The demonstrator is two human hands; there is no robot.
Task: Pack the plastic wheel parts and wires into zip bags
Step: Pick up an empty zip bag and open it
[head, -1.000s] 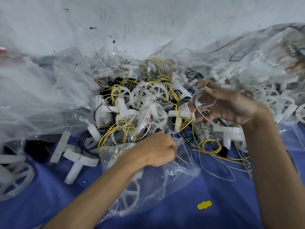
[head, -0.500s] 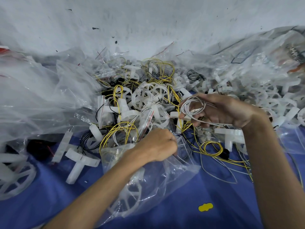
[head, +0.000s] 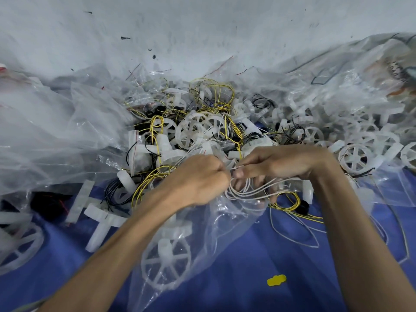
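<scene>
clear plastic zip bag (head: 227,224): lies on the blue cloth (head: 281,251), its mouth raised toward the pile of wheel parts (head: 195,131); one white spoked wheel (head: 166,264) already sits deep inside it.
left hand (head: 202,176): fingers curled tight, gripping the bag's upper edge at the mouth.
right hand (head: 281,163): thumb and fingers pinch a white wire coil (head: 245,191), just beside the left hand.
white wire coil: its loops hang under the right fingers, at the bag's mouth and partly over the rim; how far in they are, i cannot tell.
step in hand: it looks like feeding the coil into the bag.
doing it well: the left hand should pull the mouth wide and taut. the right hand should keep the loops bundled, then push them down toward the wheel before letting go, so they do not spring back out.
watch for: the yellow wires (head: 153,179) lie close behind the left hand and could snag the coil.
change: a second ago the right hand holds the coil up over the pile, well apart from the left hand; now it is down and across at the bag's mouth. the left hand's grip and the wheel inside are as before.
</scene>
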